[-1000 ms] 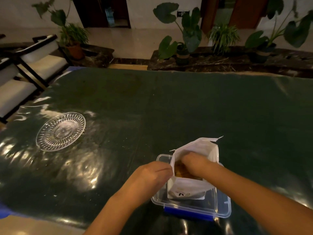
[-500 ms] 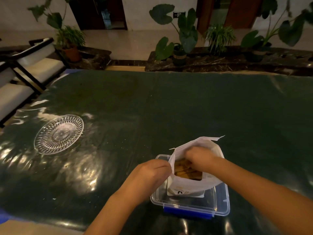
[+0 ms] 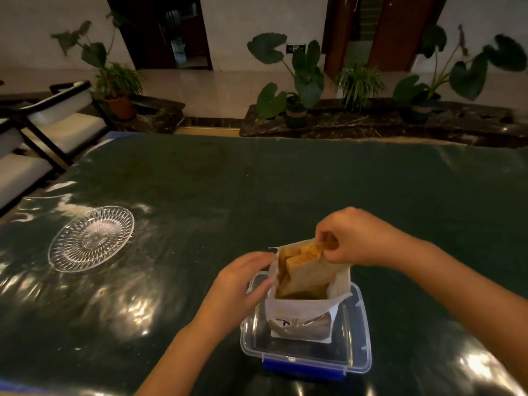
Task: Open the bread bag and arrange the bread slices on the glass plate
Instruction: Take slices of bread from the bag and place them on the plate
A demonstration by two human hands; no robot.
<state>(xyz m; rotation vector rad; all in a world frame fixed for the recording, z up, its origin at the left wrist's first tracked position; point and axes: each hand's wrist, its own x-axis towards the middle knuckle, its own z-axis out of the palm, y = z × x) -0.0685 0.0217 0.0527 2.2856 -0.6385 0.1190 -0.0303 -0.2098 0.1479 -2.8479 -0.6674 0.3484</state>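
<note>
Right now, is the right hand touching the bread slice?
Touching. The head view shows the right hand with its fingertips pinched on the top edge of a bread slice raised from the bag.

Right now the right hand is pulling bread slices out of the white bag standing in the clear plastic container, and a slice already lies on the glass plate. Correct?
Not quite. In the head view the round cut-glass plate is empty; no slice lies on it. The rest holds: the right hand pulls tan bread slices from the white paper bag standing in the clear plastic container.
</note>
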